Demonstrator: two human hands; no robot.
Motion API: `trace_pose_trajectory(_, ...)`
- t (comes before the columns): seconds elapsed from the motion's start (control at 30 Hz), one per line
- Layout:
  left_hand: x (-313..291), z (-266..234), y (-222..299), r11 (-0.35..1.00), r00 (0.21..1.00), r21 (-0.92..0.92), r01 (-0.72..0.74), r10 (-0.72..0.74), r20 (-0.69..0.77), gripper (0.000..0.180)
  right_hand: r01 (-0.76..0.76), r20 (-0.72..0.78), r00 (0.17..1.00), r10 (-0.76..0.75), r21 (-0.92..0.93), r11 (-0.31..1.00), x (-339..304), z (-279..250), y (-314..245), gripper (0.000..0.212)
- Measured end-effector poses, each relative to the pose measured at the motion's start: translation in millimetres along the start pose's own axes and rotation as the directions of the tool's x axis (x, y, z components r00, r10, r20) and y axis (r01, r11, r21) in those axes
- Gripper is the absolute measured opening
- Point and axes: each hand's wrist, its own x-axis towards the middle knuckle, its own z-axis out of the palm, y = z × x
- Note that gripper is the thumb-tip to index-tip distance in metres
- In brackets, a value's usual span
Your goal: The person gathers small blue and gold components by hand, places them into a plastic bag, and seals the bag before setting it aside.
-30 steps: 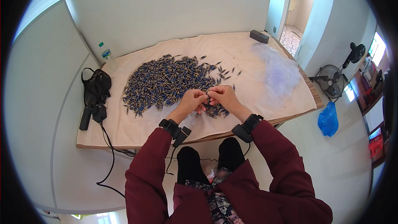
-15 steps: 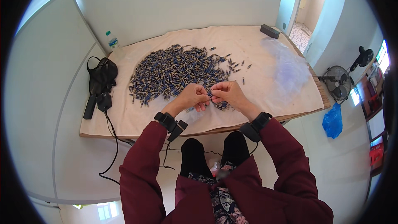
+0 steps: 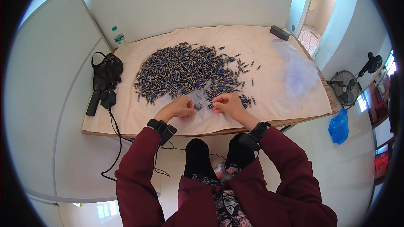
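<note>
A broad pile of small dark blue cylinders with gold-coloured ends (image 3: 181,69) covers the middle of the cloth. My left hand (image 3: 180,107), at the pile's near edge, has its fingers curled on a clear plastic bag (image 3: 201,117) lying near the table front. Several of the cylinders show through the film beside its fingertips. My right hand (image 3: 229,106) is just right of the bag, thumb and fingers pinched together. A small blue cylinder shows at those fingertips, partly hidden by them. The two hands are apart.
A cream cloth (image 3: 252,113) covers the table. Clear plastic bags (image 3: 299,75) lie at right, a dark box (image 3: 279,32) at back right. A black pouch (image 3: 107,71), cabled device (image 3: 107,98) and bottle (image 3: 119,38) stand at left. A fan (image 3: 346,87) is beyond the table.
My hands were together over the pile's near edge. They have parted and come lower, the left moving left onto the clear bag, which is now more in sight.
</note>
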Motion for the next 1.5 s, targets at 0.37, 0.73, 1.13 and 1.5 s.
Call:
trace_pose_trajectory(0.37,-1,5,2,1.0,0.998,0.01,-0.001,0.002,-0.056,0.014,0.232,0.056,0.969,-0.242,-0.552,0.801,7,26,0,0.015)
trace_pose_trajectory(0.73,0,1,-11,0.986,1.0,-0.169,0.003,-0.003,-0.002,0.01,0.288,0.135,0.958,-0.254,-0.424,0.859,8,17,2,0.015)
trace_pose_trajectory(1.13,-9,2,2,0.996,1.0,-0.094,0.0,-0.001,-0.011,0.02,0.211,0.152,0.975,-0.162,-0.406,0.889,5,17,-3,0.012)
trace_pose_trajectory(1.5,-6,12,2,0.998,0.989,0.017,-0.059,0.06,-0.135,0.031,0.314,0.092,0.943,-0.321,-0.573,0.757,3,23,-2,0.013)
